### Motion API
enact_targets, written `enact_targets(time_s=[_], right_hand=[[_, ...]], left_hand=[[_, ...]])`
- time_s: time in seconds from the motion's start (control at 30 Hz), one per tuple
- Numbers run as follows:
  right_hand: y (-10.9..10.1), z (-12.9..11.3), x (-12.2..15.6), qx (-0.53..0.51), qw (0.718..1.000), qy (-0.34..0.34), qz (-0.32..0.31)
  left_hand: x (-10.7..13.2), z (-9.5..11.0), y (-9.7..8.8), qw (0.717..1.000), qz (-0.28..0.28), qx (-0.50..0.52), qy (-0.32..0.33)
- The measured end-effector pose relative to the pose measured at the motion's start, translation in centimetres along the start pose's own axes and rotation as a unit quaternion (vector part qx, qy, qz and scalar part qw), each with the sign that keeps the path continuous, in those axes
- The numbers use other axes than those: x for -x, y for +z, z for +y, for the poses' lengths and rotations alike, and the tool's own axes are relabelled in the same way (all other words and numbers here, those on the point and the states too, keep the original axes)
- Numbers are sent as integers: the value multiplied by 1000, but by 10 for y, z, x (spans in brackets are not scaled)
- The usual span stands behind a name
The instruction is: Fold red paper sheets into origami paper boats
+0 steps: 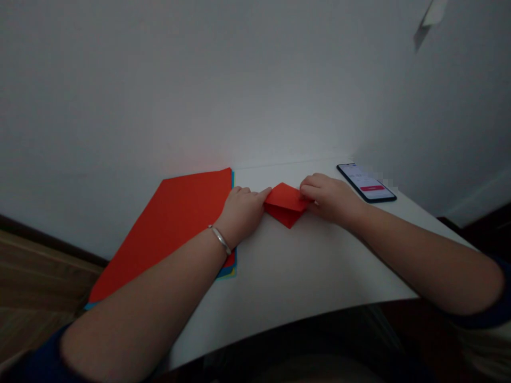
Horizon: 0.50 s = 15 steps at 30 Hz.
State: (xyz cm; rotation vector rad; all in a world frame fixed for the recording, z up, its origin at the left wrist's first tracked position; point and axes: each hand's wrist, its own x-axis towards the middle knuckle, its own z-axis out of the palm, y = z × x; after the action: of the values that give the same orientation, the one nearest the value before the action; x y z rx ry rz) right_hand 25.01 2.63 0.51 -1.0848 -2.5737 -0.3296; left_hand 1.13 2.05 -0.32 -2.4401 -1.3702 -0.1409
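Observation:
A small folded piece of red paper [284, 198] lies on the white table between my two hands, its upper layer lifted a little so a dark gap shows below. At its left corner, my left hand [243, 211] grips the edge with thumb and fingers; a silver bangle circles that wrist. My right hand [328, 198] pinches the right corner of the same paper, fingers curled. Beneath and beside my left forearm lies a stack of coloured paper [179, 207], with a large red sheet on top and blue and yellow edges showing under it.
A phone [367, 183] with a lit screen lies at the right back of the white table [303, 276]. The pale wall [255, 96] rises directly behind the table. Wooden furniture [35, 276] stands at the left. The table's front edge runs close to my body.

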Motion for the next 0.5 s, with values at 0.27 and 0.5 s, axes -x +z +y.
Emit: enact_targets(time_s=[0.27,0.5], right_hand=[[8,6,2,-57,996,-43,-62],[11,5,2,-60,994,-39,-80]], left_hand=[[3,-1,-1,999,-17,-19,27],[2,-1,-3,999,-31,-25,18]])
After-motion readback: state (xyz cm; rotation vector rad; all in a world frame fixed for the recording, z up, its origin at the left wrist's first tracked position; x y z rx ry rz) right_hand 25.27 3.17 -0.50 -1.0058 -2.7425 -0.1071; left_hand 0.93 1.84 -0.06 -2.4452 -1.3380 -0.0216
